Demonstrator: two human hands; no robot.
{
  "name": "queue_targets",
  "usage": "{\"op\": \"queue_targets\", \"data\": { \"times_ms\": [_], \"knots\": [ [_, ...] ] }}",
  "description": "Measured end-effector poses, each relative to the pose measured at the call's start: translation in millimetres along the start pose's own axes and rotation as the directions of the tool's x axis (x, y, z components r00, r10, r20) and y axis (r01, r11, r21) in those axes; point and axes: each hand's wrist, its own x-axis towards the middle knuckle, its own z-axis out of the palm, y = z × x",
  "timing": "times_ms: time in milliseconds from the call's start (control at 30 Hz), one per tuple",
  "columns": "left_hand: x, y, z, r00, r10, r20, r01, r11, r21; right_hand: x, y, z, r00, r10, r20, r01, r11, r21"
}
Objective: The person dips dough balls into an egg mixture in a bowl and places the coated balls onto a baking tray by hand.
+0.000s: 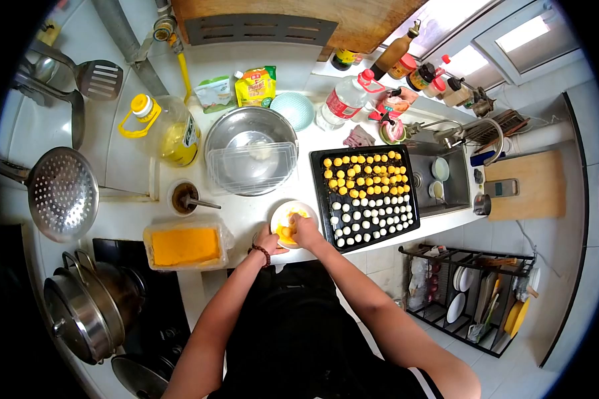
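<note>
A small white bowl with orange-yellow food smeared inside stands at the counter's front edge. My left hand, wearing a beaded bracelet, grips the bowl's near left rim. Inside the bowl, at its right side, the fingers of my right hand are bent down together into the orange food; whatever is between them is hidden. Right of the bowl lies a black baking tray bearing rows of orange balls at the back and white balls in front.
A plastic tub holding an orange block sits left, below a cup with a handle. Behind are a steel basin with a clear lid, an oil jug and a large bottle. The sink lies right.
</note>
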Motion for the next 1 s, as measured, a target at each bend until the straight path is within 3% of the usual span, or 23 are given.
{"op": "queue_targets", "data": {
  "times_ms": [33, 100, 267, 333, 567, 633, 667, 800, 867, 900, 967, 1000],
  "knots": [
    [1, 1, 0, 1.0, 0.0, 0.0, 0.0, 1.0, 0.0, 1, -2, -6, 1.0, 0.0, 0.0, 0.0, 1.0, 0.0],
    [2, -2, -2, 1.0, -0.018, 0.011, 0.018, 0.999, -0.042, 2, -5, -16, 0.998, 0.065, -0.019, -0.058, 0.97, 0.235],
    [5, -2, -4, 0.999, -0.03, 0.028, 0.032, 0.999, -0.043, 1, -9, -26, 1.0, -0.01, -0.026, 0.018, 0.944, 0.329],
    [2, 0, -3, 0.999, -0.029, 0.034, 0.031, 0.998, -0.049, 1, -3, -25, 0.994, -0.036, -0.101, 0.04, 0.999, 0.034],
    [16, -10, -13, 0.998, -0.021, 0.052, 0.023, 1.0, -0.02, 4, -24, -7, 0.946, -0.323, 0.035, 0.324, 0.946, -0.025],
    [14, -8, -10, 0.997, -0.038, 0.065, 0.039, 0.999, -0.009, 20, -17, -7, 0.857, -0.318, 0.406, 0.379, 0.922, -0.076],
    [12, -6, -10, 0.998, -0.024, 0.061, 0.024, 1.0, 0.004, 19, -15, -4, 0.857, -0.383, 0.344, 0.429, 0.901, -0.065],
    [4, -1, -6, 0.999, -0.019, 0.037, 0.018, 1.0, 0.023, 14, -17, -18, 0.847, -0.382, 0.37, 0.413, 0.911, -0.005],
    [7, -4, -8, 0.999, -0.017, 0.032, 0.017, 1.0, 0.002, 11, -11, -25, 0.855, -0.419, 0.305, 0.383, 0.908, 0.171],
    [7, -4, -8, 0.999, -0.017, 0.029, 0.018, 1.0, -0.019, 9, -7, -28, 0.855, -0.418, 0.307, 0.383, 0.908, 0.17],
    [6, -5, -11, 1.0, 0.001, 0.013, -0.001, 1.0, 0.011, 7, 2, -36, 0.959, -0.235, 0.157, 0.204, 0.959, 0.195],
    [5, -5, -11, 1.0, 0.019, -0.001, -0.018, 0.999, 0.049, 3, -8, -52, 0.972, -0.083, 0.219, 0.047, 0.986, 0.162]
  ]
}}
